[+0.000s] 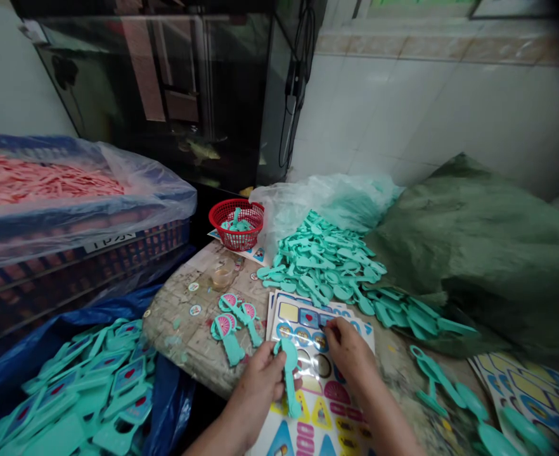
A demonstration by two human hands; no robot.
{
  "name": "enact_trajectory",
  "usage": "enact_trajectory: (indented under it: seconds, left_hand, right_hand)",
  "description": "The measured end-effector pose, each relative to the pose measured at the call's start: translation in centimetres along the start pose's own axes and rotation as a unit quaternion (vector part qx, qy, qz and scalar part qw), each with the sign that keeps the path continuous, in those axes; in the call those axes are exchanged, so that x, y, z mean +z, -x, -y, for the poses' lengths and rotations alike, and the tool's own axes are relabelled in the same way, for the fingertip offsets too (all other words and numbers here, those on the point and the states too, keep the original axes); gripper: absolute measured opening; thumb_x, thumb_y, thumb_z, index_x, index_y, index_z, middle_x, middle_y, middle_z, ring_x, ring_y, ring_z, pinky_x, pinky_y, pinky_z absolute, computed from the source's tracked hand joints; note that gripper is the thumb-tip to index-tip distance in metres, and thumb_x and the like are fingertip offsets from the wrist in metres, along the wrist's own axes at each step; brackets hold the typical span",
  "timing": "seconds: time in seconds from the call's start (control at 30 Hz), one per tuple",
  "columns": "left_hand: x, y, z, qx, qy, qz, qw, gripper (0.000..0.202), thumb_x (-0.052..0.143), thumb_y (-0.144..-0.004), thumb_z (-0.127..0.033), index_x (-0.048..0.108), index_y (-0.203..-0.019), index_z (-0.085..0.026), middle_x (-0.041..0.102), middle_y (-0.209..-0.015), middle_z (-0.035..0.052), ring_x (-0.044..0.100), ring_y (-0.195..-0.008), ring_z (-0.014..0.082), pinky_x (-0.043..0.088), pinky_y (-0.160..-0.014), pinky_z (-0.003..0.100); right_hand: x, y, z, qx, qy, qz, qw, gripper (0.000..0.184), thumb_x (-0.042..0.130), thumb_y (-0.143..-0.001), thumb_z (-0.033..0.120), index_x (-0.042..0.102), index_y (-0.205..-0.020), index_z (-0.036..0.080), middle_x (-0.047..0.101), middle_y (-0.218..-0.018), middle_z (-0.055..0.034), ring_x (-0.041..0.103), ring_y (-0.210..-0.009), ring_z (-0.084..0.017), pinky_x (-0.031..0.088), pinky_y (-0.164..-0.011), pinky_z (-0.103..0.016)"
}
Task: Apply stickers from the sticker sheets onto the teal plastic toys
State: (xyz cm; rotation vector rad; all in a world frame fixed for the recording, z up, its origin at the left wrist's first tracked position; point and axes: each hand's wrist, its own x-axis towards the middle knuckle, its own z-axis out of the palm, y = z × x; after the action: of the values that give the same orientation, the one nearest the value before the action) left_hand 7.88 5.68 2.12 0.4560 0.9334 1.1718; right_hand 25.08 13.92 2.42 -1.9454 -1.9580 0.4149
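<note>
At six o'clock my left hand is gripping a teal plastic toy, my right hand is pinching a sticker sheet that rushing could be ripping.

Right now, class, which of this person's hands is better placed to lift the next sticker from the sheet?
Probably the right hand: its fingertips already rest on the sticker sheet, while the left hand is holding a teal plastic piece.

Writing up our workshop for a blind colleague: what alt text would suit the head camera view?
A person's left hand holds a turquoise plastic piece while the right hand touches a printed sticker sheet on a worn table. A heap of matching pieces lies beyond, beside a red basket, with more in a blue plastic bag at left.
</note>
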Motion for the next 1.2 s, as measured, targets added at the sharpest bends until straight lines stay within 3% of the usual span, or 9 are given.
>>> enact_trajectory:
  seconds: [0.3,0.53,0.77,0.93,1.2]
  left_hand:
    - [-0.1,-0.2,-0.2,-0.013,0.002,0.02,1.0,0.029,0.061,-0.078,-0.031,0.053,-0.103,-0.017,0.066,-0.093,0.0066,0.065,-0.081,0.019,0.051,-0.08,0.037]
    - [-0.1,-0.2,-0.1,-0.007,0.003,0.025,1.0,0.026,0.064,-0.076,-0.032,0.056,-0.096,-0.017,0.066,-0.087,0.0055,0.066,-0.075,0.0178,0.052,-0.074,0.032]
    - [0.0,0.2,-0.2,0.002,0.022,0.029,0.999,0.031,0.065,-0.075,-0.035,0.057,-0.1,-0.019,0.066,-0.086,0.0042,0.066,-0.076,0.0183,0.051,-0.077,0.035]
    - [0.2,0.7,-0.4,0.006,0.032,0.004,0.999,0.035,0.07,-0.069,-0.038,0.059,-0.097,-0.019,0.067,-0.081,0.0037,0.066,-0.072,0.0171,0.051,-0.071,0.03]
    - [-0.4,1.8,-0.9,0.071,0.069,-0.04,0.994,0.028,0.062,-0.079,-0.036,0.055,-0.102,-0.021,0.069,-0.091,0.0033,0.067,-0.082,0.0145,0.05,-0.081,0.028]
  right_hand:
    - [0.1,-0.5,0.4,0.073,-0.011,0.014,0.997,0.025,0.046,-0.079,0.049,0.055,-0.076,0.026,0.065,-0.074,-0.0003,0.06,-0.066,-0.02,0.033,-0.05,-0.027]
    - [0.1,-1.1,0.1,0.073,-0.033,0.011,0.997,0.023,0.048,-0.077,0.047,0.055,-0.072,0.025,0.065,-0.068,0.0012,0.059,-0.064,-0.018,0.033,-0.05,-0.025]
    - [-0.2,-0.7,-0.5,0.015,-0.056,-0.008,0.998,0.019,0.045,-0.08,0.04,0.055,-0.073,0.025,0.061,-0.073,-0.0007,0.056,-0.069,-0.018,0.036,-0.058,-0.027]
    - [-0.9,0.6,-1.3,0.009,-0.069,-0.055,0.996,0.022,0.038,-0.082,0.038,0.053,-0.078,0.023,0.06,-0.084,-0.0058,0.054,-0.077,-0.021,0.038,-0.065,-0.031]
    - [-1.5,5.7,-1.4,-0.019,-0.136,0.009,0.991,0.026,0.038,-0.084,0.042,0.054,-0.078,0.022,0.06,-0.067,-0.0009,0.055,-0.063,-0.017,0.042,-0.057,-0.026]
